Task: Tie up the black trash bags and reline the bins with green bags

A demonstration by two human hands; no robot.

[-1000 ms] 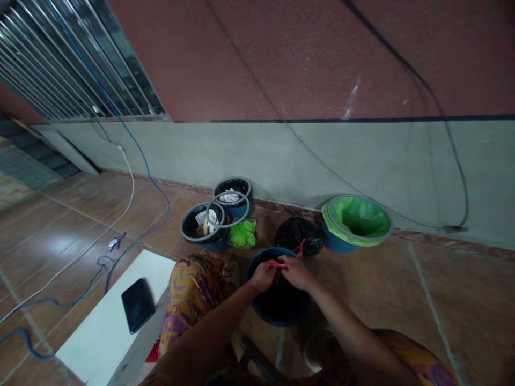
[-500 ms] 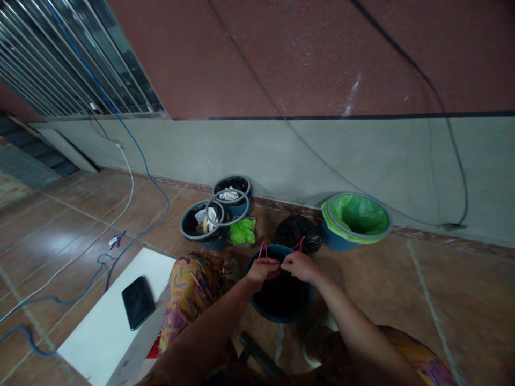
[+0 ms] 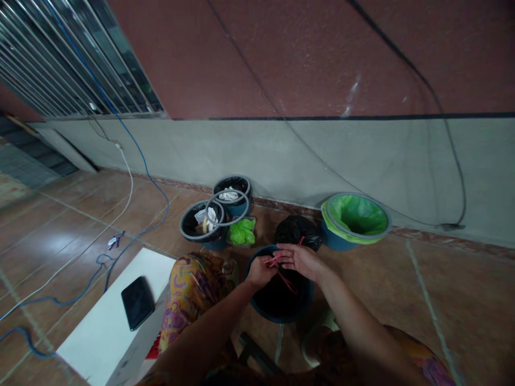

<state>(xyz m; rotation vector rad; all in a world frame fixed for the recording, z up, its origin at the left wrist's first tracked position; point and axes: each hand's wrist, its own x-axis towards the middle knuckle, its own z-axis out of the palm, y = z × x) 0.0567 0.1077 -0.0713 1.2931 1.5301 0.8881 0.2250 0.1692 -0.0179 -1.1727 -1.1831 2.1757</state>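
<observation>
Red string [image 3: 286, 280], thin and looped, dangles at lower centre; my left hand [image 3: 261, 272] pinches it, my right [image 3: 300, 260] spread open alongside.

right hand [image 3: 301, 261]: fingers go from pinched to outstretched | red string [image 3: 288, 281]: upright loop above left hand [image 3: 261, 272] gone, strands now dangle over dark bucket [image 3: 310, 303]

Right of the dark blue bucket [image 3: 257, 305], open floor [image 3: 374, 284] gives passage. Behind it, the black bag [image 3: 295, 230] blocks the way; behind and left, lined bins [image 3: 215, 244] and a loose ring [image 3: 208, 210] crowd the route.
</observation>
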